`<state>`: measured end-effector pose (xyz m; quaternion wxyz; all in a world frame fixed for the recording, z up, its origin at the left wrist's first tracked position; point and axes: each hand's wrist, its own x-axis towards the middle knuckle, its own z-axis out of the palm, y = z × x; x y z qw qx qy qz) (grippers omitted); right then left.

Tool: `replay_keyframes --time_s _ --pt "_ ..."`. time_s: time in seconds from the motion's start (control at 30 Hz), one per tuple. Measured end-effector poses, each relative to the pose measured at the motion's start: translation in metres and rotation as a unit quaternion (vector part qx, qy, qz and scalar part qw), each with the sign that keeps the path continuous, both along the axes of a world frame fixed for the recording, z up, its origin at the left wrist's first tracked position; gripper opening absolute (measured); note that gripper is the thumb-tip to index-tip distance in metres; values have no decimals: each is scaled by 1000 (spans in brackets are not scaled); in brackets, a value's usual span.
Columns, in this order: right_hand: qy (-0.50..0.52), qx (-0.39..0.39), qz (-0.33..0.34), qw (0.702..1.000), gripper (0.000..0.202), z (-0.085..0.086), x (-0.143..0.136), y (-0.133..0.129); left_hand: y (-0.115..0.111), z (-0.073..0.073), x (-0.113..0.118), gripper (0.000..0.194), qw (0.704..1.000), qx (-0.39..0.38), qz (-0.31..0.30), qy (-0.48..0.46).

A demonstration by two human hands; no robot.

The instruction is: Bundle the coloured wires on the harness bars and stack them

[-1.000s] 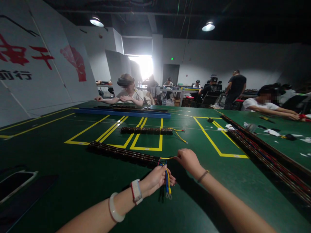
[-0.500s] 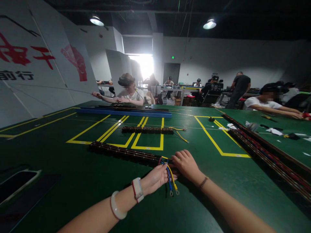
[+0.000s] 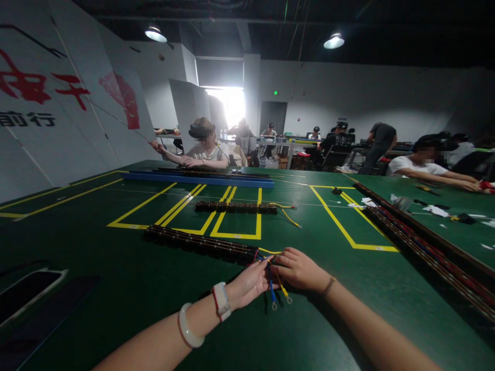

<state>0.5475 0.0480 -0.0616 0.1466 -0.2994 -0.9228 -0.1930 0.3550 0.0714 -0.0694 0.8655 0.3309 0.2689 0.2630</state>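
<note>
A long dark bundled assembly (image 3: 201, 242) with thin bright strips lies slantwise on the green table. Blue and yellow wires come out of its right end. My left hand (image 3: 251, 282) is closed on these wires near that end. Close against it, my right hand (image 3: 297, 269) has its fingers bent and pinched on the wires. Below the hands hang a blue wire (image 3: 273, 294) and a yellow wire (image 3: 285, 290), each tipped with a metal ring terminal. The fingertips of both hands partly hide the wires.
A second dark assembly (image 3: 235, 207) with yellow wires lies farther back. Behind it sits a long blue tray (image 3: 201, 180). Long wire bundles (image 3: 417, 247) run along the right, near paper scraps. A phone (image 3: 33, 293) lies at left. A co-worker (image 3: 207, 149) sits across the table.
My right hand has shifted slightly right and down, its fingers now drawn in on the wires. The yellow wire near the assembly's end now stretches toward it. My left hand stays nearly in place.
</note>
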Motion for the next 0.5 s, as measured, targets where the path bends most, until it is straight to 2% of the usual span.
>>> replay_keyframes --time_s 0.27,0.4,0.5 --pt "21 22 0 1000 25 1 4 0 2 -4 0 29 1000 -4 -17 -23" --pt "132 8 -19 991 25 6 -1 1 -1 3 -2 29 999 -5 -34 -27" --pt "253 -44 -28 966 23 15 -17 6 -3 4 -2 25 1000 14 -16 -17"
